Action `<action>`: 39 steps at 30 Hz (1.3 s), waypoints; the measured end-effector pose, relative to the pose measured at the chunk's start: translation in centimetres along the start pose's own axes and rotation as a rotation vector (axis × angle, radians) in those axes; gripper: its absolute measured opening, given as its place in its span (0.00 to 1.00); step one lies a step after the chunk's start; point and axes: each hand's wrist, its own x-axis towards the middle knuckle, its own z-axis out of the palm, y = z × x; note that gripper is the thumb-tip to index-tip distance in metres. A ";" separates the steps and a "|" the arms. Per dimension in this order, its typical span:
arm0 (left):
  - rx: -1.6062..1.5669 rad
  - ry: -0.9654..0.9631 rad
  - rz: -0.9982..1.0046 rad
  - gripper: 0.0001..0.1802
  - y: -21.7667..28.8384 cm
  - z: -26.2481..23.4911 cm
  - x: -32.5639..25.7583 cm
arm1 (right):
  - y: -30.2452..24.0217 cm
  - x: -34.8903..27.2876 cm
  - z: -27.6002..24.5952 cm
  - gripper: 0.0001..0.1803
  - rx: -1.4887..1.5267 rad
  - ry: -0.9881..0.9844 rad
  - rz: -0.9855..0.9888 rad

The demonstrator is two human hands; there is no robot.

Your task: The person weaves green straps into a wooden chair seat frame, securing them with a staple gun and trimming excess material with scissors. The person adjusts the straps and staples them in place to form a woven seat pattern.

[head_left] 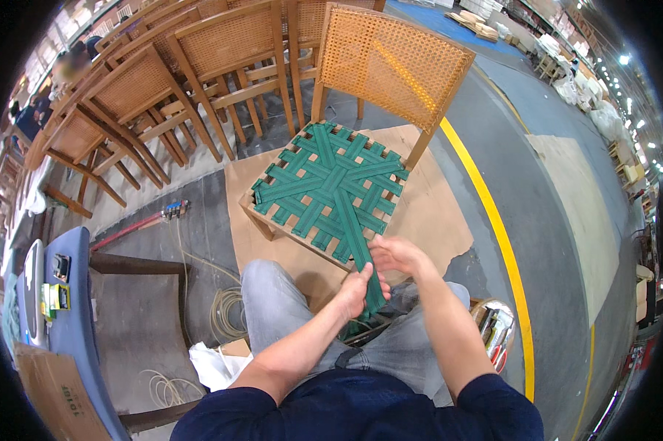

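Note:
Before me stands a wooden chair (412,151) with a woven cane back panel (394,62). Its seat frame carries green elastic webbing (333,176), woven in a grid with diagonal bands crossing at the middle. From that crossing, one webbing strap (353,234) runs over the front edge of the seat toward my lap. My left hand (355,289) is closed round this strap below the front rail. Beside the strap, next to the seat's front right corner, my right hand (399,255) has its fingers stretched out; whether they touch the webbing is unclear.
Brown cardboard (438,198) lies under the chair. Several cane-backed chairs (232,48) crowd the left and back. At left are a blue padded seat (74,294) bearing small items, a red air tool or hose (129,229) and a coiled hose (227,312). A yellow floor line (493,213) runs right.

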 end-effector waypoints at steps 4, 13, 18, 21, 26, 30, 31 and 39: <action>-0.002 0.047 -0.093 0.28 -2.2 0.7 -1.0 | -2.7 7.1 5.0 0.25 0.412 -0.124 0.024; -0.113 0.669 0.239 0.37 1.9 -7.8 2.5 | -2.9 7.7 7.1 0.18 0.048 0.275 -0.024; -0.255 1.028 0.406 0.54 6.5 -5.5 9.8 | -1.3 5.3 7.7 0.19 -0.002 0.287 -0.084; -0.333 1.110 0.416 0.54 7.2 -5.0 10.8 | 1.2 2.6 8.1 0.19 0.056 0.330 -0.059; -0.260 1.166 0.398 0.50 7.2 -4.8 10.4 | 4.9 -1.9 9.6 0.20 -0.011 0.409 -0.248; -0.282 1.160 0.414 0.51 7.5 -4.5 10.8 | 7.1 -3.9 9.7 0.20 -0.007 0.423 -0.309; -0.305 1.162 0.386 0.51 7.6 -4.6 10.9 | 7.7 -3.9 9.6 0.20 -0.039 0.444 -0.317; -0.283 1.141 0.378 0.53 7.7 -4.4 10.3 | 13.3 -1.4 8.4 0.24 -0.320 0.546 -0.284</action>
